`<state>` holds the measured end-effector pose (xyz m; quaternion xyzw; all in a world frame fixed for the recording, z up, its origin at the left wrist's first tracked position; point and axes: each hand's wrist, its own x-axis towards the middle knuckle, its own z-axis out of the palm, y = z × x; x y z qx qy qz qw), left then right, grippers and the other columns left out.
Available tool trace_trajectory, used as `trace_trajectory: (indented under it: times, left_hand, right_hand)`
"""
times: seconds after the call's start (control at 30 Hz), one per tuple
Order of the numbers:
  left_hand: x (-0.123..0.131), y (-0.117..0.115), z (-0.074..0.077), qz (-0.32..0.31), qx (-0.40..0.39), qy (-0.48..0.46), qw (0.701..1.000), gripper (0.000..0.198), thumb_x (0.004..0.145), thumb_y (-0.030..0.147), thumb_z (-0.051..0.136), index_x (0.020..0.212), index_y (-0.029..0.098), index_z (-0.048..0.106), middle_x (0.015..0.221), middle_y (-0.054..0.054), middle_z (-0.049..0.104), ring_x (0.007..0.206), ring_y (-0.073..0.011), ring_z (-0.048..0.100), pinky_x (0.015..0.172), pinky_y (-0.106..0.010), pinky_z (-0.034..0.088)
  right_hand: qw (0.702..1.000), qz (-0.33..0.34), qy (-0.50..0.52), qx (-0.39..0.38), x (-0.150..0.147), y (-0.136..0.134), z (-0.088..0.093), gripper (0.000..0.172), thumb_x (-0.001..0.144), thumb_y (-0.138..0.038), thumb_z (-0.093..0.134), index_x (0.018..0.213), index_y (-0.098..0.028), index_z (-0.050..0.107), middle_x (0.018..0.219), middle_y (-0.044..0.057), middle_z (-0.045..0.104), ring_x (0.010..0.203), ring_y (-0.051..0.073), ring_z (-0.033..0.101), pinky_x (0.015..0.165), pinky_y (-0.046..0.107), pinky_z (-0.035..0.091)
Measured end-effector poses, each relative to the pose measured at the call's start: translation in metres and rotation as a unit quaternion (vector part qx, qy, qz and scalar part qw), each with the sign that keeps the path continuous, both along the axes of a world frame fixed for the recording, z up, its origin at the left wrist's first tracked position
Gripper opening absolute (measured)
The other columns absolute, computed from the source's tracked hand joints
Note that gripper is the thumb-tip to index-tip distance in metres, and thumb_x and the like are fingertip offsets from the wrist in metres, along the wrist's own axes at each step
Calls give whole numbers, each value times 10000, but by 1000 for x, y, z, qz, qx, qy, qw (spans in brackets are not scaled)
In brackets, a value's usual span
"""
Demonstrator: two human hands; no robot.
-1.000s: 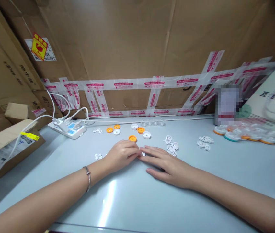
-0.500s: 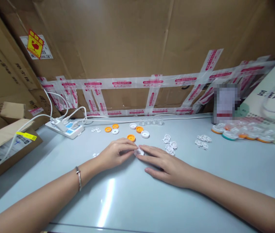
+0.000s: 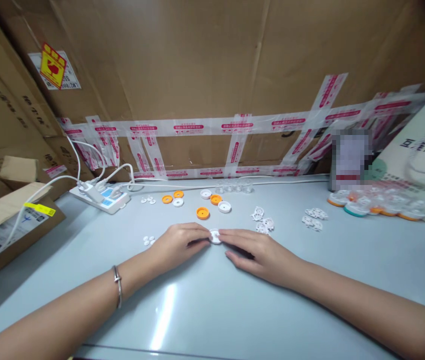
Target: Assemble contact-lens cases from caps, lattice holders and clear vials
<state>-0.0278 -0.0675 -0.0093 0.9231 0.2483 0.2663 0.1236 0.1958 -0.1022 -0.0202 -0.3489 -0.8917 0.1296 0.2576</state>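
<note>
A small white round plastic cap (image 3: pixel 215 237) lies on the table between my two hands. My left hand (image 3: pixel 182 244) has its fingers closed together at the cap's left rim, with the thumb low beside them. My right hand (image 3: pixel 263 252) lies palm down, its stretched fingertips touching the cap's right side and upper face, its thumb held apart below. An orange round cap (image 3: pixel 202 213) sits just beyond the fingers. White openwork plastic parts (image 3: pixel 265 225) lie behind my right hand, partly covered by it. Small white pieces (image 3: pixel 148 241) lie beside my left wrist.
More orange and white rings (image 3: pixel 172 198) and caps (image 3: pixel 216 200) lie farther back, near clear plastic domes (image 3: pixel 235 187). Assembled clear-topped pieces (image 3: pixel 377 204) stand at the right. A power strip (image 3: pixel 101 198) with cables and an open carton (image 3: pixel 17 220) are at left. Cardboard (image 3: pixel 197 60) walls the back.
The white cap, tilted between my fingers before, now lies flatter with its face up. Both hands have shifted slightly toward me, and the right fingertips have drawn back to the right.
</note>
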Motion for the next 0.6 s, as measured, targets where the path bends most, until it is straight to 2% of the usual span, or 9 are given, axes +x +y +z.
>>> trace_trajectory:
  times: [0.17, 0.33, 0.6]
  left_hand:
    - [5, 5, -8, 26, 5, -37, 999, 151, 844, 157, 530, 884, 152, 675, 856, -51, 708, 789, -139, 660, 751, -237, 525]
    - [7, 6, -8, 39, -10, -36, 999, 139, 841, 163, 539, 889, 152, 669, 843, -50, 696, 778, -141, 648, 733, -241, 520]
    - [7, 6, -9, 33, 59, -20, 998, 203, 879, 170, 479, 912, 163, 678, 865, -65, 686, 826, -153, 639, 749, -262, 529]
  right_hand:
    - [1000, -14, -18, -22, -2, 1, 0, 393, 856, -230, 457, 1243, -185, 508, 1264, 90, 560, 1140, 193, 546, 968, 345, 452]
    - [997, -38, -5, -66, -3, -2, 4, 466, 844, -226, 468, 1307, -243, 416, 1194, 51, 616, 1020, 194, 622, 851, 348, 522]
    - [999, -37, 2, -31, -4, 1, -3, 451, 837, -227, 471, 1287, -225, 465, 1244, 55, 579, 1070, 205, 597, 907, 352, 501]
